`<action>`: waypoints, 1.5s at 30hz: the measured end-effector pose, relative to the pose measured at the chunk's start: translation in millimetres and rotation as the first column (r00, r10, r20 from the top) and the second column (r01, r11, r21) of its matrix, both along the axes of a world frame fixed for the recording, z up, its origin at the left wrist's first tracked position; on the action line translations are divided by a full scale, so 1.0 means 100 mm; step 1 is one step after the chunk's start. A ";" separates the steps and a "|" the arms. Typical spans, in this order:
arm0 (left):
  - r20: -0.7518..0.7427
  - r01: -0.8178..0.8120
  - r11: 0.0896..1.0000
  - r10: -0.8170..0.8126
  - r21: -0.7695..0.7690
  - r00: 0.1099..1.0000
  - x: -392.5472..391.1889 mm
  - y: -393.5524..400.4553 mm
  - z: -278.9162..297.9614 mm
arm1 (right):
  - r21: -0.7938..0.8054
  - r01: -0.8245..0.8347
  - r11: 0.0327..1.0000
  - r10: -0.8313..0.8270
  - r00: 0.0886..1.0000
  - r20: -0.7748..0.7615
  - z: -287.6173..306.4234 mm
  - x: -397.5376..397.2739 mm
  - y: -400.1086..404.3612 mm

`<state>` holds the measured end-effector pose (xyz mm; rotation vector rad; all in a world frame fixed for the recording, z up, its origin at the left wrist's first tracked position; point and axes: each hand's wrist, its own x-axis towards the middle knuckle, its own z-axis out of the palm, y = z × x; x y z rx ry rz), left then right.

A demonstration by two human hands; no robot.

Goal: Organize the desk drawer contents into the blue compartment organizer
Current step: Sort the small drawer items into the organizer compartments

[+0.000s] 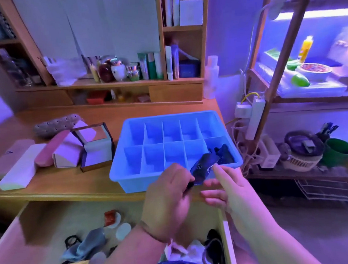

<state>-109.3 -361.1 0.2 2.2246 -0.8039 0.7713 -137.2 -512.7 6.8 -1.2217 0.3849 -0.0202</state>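
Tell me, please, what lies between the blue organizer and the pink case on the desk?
In the head view, two small boxes: an open dark-edged box beside the blue organizer, then a pale box touching the pink case.

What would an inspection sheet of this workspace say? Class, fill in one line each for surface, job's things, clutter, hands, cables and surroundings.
Surface: wooden desk with its drawer pulled open.
Job's things: blue organizer on the desk; a dark item lies in its near right compartment, the other compartments look empty. A dark packet is held over its front edge.
Clutter: cloths, cords and small bits in the drawer; cases and boxes left of the organizer.
Hands: left hand has a grip on the packet; right hand pinches its other end.
Cables: power strip and tangled cords beside the desk.
Surroundings: shelf unit behind, rack on the right.
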 end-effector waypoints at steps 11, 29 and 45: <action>-0.214 0.129 0.975 -0.089 0.183 0.973 0.34 -0.57 0.01 | -0.758 0.308 0.576 -0.140 0.950 0.280 0.39 0.60 -0.87; -0.424 0.102 0.973 -0.005 0.206 0.905 0.50 -0.76 0.01 | -0.901 -0.181 -0.393 0.220 0.933 -0.284 0.28 1.36 -0.59; -0.462 0.058 0.965 0.069 0.255 0.884 0.57 -0.67 -0.02 | -0.833 -0.060 -0.551 0.384 0.868 -0.316 0.27 1.01 -0.81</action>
